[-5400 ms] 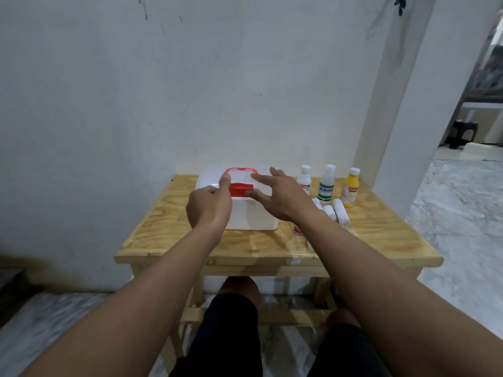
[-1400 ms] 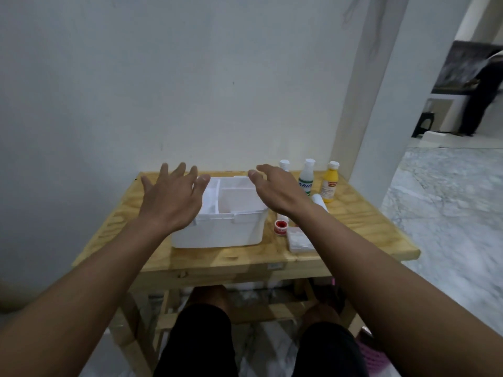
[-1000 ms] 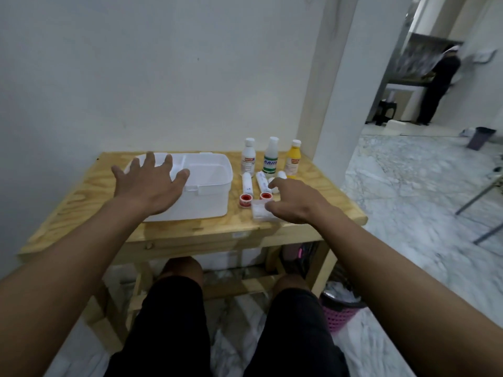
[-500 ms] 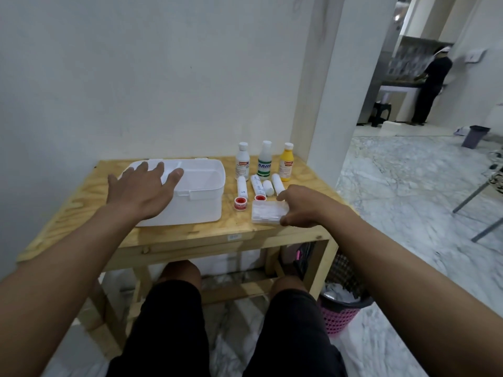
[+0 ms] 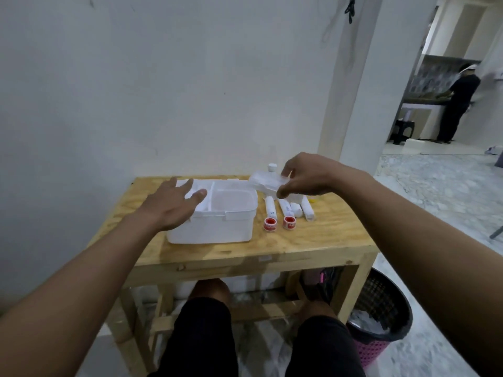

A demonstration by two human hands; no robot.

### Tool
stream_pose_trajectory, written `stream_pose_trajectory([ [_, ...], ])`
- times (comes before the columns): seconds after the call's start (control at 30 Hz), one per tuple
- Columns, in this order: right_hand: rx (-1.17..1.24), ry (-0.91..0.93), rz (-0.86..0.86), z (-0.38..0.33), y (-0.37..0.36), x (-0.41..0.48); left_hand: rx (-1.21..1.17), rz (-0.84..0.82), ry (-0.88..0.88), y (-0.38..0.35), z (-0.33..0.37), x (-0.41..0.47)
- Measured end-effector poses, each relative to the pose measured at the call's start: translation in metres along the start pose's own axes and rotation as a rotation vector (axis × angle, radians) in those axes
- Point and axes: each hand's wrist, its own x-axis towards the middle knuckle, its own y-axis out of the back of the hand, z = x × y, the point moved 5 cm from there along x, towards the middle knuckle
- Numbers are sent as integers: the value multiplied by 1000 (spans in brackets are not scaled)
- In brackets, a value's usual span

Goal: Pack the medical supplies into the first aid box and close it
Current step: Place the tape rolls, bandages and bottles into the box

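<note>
The white first aid box (image 5: 217, 227) stands lidless on the wooden table (image 5: 299, 240), its inner compartments showing. My left hand (image 5: 171, 205) rests with fingers spread on the box's left rim. My right hand (image 5: 307, 178) holds a small clear packet (image 5: 265, 182) in the air just right of the box's far corner. On the table to the right lie two red tape rolls (image 5: 279, 223) and several white bandage rolls (image 5: 288, 208). A white bottle cap (image 5: 272, 167) peeks out behind the packet; the other bottles are hidden by my right hand.
The table stands against a white wall, with a pillar (image 5: 362, 91) at its right rear. A black and pink waste basket (image 5: 381, 317) sits on the floor by the right table leg. A person (image 5: 454, 104) stands far off in the room at the right.
My right hand has picked the clear packet up off the table's front and raised it toward the box. The left hand stays on the box rim. The camera has tilted.
</note>
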Motion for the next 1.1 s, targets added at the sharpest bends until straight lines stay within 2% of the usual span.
stream_pose_trajectory([
  [0.17, 26, -48, -84, -38, -4, 30, 93, 36, 17, -3, -1, 0],
  [0.53, -5, -83, -277, -90, -26, 66, 76, 66, 56, -5, 0, -4],
  [0.77, -86, -20, -310, -108, -65, 87, 82, 88, 58, -7, -1, -3],
  [1.1, -155, -8, -463, -107, -107, 100, 79, 102, 43, -7, -1, -2],
])
